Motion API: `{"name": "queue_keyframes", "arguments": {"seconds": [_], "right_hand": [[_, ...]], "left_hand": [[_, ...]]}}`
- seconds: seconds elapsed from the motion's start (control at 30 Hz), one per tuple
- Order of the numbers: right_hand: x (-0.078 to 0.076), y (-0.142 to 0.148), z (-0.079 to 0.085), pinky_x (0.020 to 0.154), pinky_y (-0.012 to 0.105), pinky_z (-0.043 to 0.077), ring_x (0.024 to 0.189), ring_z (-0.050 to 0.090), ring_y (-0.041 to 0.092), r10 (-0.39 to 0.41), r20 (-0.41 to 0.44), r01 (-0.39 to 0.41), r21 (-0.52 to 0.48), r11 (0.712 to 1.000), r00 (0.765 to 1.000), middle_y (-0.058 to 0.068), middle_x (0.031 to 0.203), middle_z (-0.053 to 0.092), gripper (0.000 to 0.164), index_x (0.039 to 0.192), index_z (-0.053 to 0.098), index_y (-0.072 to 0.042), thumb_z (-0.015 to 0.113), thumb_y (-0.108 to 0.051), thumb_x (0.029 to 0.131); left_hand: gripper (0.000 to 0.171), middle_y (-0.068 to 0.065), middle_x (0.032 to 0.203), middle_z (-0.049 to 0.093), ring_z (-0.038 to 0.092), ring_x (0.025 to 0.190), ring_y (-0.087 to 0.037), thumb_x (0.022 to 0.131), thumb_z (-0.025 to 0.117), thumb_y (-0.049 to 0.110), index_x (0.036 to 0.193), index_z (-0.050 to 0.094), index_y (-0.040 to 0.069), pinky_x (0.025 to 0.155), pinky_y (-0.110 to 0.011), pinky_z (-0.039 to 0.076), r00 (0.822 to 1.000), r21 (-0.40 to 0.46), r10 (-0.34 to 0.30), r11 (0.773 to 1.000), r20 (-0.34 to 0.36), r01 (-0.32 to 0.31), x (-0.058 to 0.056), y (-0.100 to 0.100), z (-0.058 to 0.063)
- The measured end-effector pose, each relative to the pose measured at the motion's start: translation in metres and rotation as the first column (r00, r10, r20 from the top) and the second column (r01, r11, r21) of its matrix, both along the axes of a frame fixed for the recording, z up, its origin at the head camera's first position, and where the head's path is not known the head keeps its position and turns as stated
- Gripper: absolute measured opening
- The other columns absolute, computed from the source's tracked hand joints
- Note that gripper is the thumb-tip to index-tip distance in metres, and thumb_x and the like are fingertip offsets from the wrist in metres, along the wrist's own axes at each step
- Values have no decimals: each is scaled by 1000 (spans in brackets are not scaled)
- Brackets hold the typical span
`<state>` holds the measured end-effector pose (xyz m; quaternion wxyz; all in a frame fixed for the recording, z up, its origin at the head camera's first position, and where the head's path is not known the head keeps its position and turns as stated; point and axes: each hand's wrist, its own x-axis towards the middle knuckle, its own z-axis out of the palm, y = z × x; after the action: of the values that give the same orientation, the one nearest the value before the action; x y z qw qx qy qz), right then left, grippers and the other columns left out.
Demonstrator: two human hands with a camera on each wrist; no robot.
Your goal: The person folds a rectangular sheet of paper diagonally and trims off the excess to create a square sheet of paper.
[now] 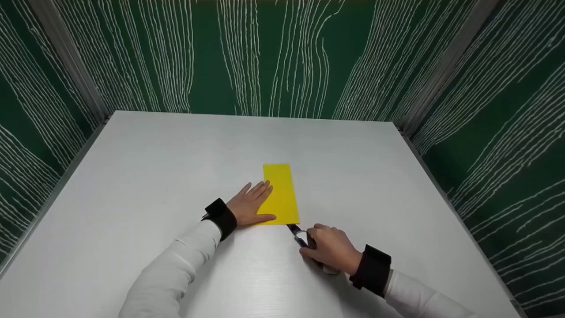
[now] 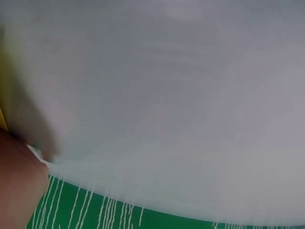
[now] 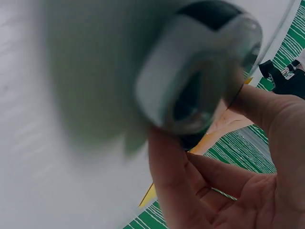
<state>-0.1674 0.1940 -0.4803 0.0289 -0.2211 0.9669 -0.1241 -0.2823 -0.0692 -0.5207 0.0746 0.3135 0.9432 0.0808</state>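
A narrow yellow sheet of paper (image 1: 282,194), seemingly folded, lies on the white table. My left hand (image 1: 251,205) rests on its left part with fingers spread and thumb along the near edge; in the left wrist view only a bit of that hand (image 2: 21,186) shows. With my right hand (image 1: 333,247) I grip a black and grey hand tool (image 1: 302,238) with a looped part, its dark tip at the paper's near right corner. Close up in the right wrist view, the tool's rounded end (image 3: 162,81) is blurred, and its exact kind is unclear.
The white table (image 1: 176,145) extends around the paper on all sides. Green walls (image 1: 300,57) with white wavy lines stand behind it and at both sides, joined by grey metal posts (image 1: 79,62). Black bands (image 1: 372,270) circle both wrists.
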Motion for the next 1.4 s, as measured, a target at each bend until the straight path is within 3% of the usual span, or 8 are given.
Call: {"name": "queue_keyframes", "arguments": {"seconds": [0.2, 0.93, 1.23, 1.4], "right_hand": [[2, 2, -2, 50, 22, 31, 57, 42, 7, -8, -18, 8, -24, 1000, 1000, -4, 68, 47, 32, 68, 56, -14, 81, -27, 84], [7, 3, -2, 52, 22, 31, 58, 44, 10, -82, 41, 83, -14, 996, 996, -3, 68, 49, 35, 67, 56, -15, 82, -30, 84], [5, 5, -3, 51, 23, 30, 58, 43, 9, -65, -18, 65, 6, 998, 998, -4, 69, 48, 36, 67, 55, -14, 81, -29, 85], [6, 10, -3, 51, 23, 31, 57, 43, 9, -57, -46, 58, 17, 998, 997, -4, 68, 48, 36, 66, 54, -15, 81, -27, 85]], "left_hand": [[94, -8, 175, 6, 8, 164, -23, 100, 39, 70, 166, 9, 9, 134, -47, 5, 1000, 18, -27, 999, 13, 27, -4, 0, -6], [94, -8, 176, 1, 4, 164, -21, 102, 40, 67, 166, 5, 8, 135, -46, 3, 997, 41, -43, 998, 61, 41, -2, -2, -4], [87, -15, 175, 9, 10, 164, -27, 104, 47, 56, 164, 14, 3, 134, -49, 8, 997, 64, -52, 997, 51, 48, 5, -2, 8], [88, -13, 175, 7, 9, 164, -25, 104, 43, 59, 165, 12, 4, 134, -48, 7, 997, 34, -47, 998, 56, 45, 7, 0, 11]]}}
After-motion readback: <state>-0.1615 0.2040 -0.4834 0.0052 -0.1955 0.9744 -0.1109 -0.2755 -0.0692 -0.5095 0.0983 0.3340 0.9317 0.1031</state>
